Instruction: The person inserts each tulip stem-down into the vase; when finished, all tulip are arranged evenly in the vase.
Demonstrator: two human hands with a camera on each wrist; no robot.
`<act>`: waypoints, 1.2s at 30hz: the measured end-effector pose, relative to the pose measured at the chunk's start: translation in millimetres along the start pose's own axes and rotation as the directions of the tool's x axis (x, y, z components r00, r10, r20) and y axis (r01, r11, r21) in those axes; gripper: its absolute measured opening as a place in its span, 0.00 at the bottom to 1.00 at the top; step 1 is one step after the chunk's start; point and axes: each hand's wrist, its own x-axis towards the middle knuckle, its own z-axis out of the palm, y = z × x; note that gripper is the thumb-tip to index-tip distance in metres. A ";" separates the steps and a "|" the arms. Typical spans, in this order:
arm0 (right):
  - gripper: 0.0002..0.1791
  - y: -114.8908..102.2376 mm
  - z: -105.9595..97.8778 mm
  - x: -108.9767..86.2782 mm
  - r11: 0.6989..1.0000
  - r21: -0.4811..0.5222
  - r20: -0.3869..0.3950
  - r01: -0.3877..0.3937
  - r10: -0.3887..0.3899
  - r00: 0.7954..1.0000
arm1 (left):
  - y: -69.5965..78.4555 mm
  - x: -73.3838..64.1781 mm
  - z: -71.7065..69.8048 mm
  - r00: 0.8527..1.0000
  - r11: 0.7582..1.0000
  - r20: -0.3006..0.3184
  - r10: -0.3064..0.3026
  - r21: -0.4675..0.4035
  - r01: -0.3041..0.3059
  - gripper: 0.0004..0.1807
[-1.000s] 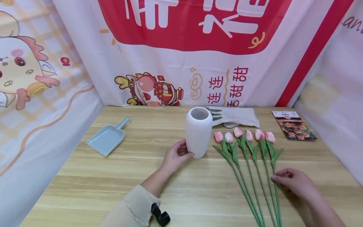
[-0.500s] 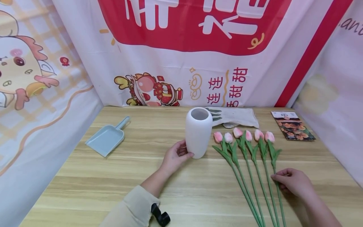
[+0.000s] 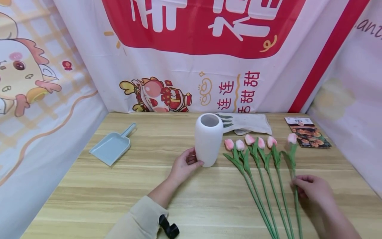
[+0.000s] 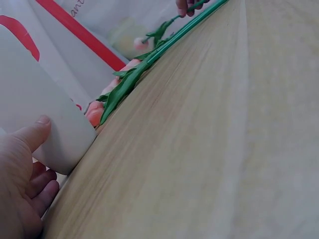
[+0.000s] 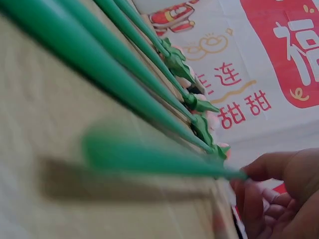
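Vase (image 3: 208,139) is on the table (image 3: 113,189), left hand (image 3: 183,168) gripping it low down, right hand (image 3: 317,191) pinching a pink tulip (image 3: 293,155) by its stem, just right of five other tulips (image 3: 256,156).

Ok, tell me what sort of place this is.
Probably a small staged booth, perhaps for filming tabletop work: printed cloth backdrops stand behind and on both sides of a wood-grain table, with a white vase and pink tulips set out.
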 end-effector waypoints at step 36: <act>0.12 -113.4 25.0 -5.9 0.135 0.950 -0.278 0.281 -0.044 0.960 | -1.4 -0.3 -1.0 1.000 1.000 0.010 0.002 0.002 -0.002 0.32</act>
